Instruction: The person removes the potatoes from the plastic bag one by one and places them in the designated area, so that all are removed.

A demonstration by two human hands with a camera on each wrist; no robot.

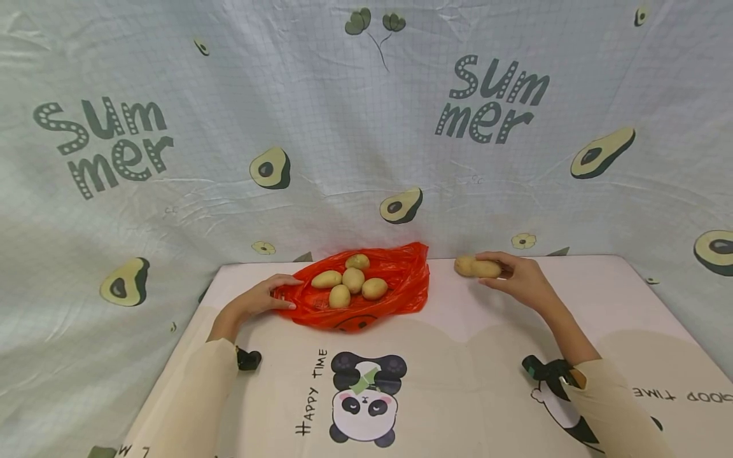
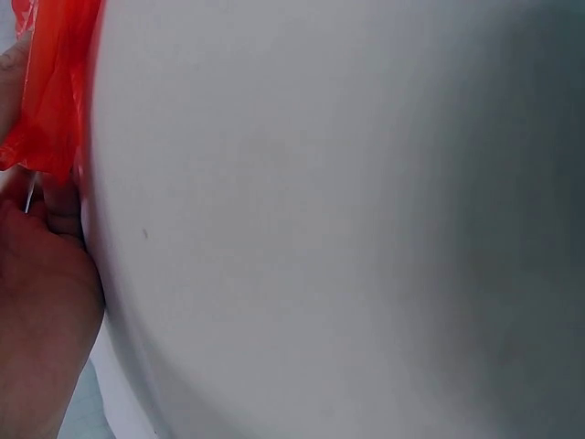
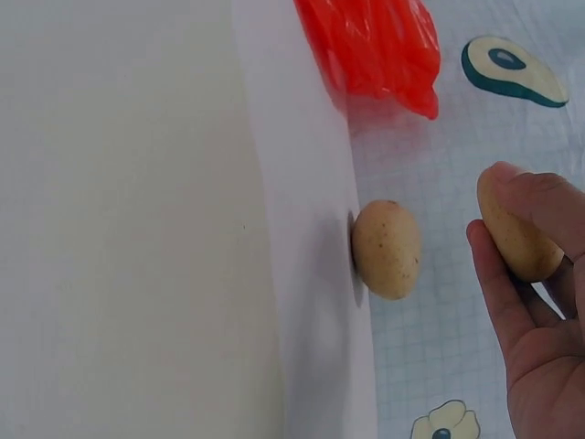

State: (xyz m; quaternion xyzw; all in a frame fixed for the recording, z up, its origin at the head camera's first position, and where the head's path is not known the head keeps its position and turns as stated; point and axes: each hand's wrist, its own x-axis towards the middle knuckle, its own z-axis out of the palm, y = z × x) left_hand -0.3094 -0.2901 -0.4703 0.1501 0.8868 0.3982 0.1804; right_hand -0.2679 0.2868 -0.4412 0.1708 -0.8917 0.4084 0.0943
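A red plastic bag (image 1: 409,286) lies spread at the back of the table, with several potatoes (image 1: 353,280) gathered on it. My left hand (image 1: 266,297) grips the bag's left edge. In the left wrist view the red film (image 2: 57,91) passes between the thumb and fingers of that hand (image 2: 46,311). To the right of the bag, my right hand (image 1: 525,280) holds a potato (image 1: 487,269) between thumb and fingers. The right wrist view shows this held potato (image 3: 516,233) apart from a second potato (image 3: 388,249), which rests on the table.
The pale table (image 1: 452,356) carries a panda print (image 1: 364,407). A hanging cloth (image 1: 343,127) with avocado prints stands right behind its back edge. Small black cameras sit on the left wrist (image 1: 249,360) and the right wrist (image 1: 550,370).
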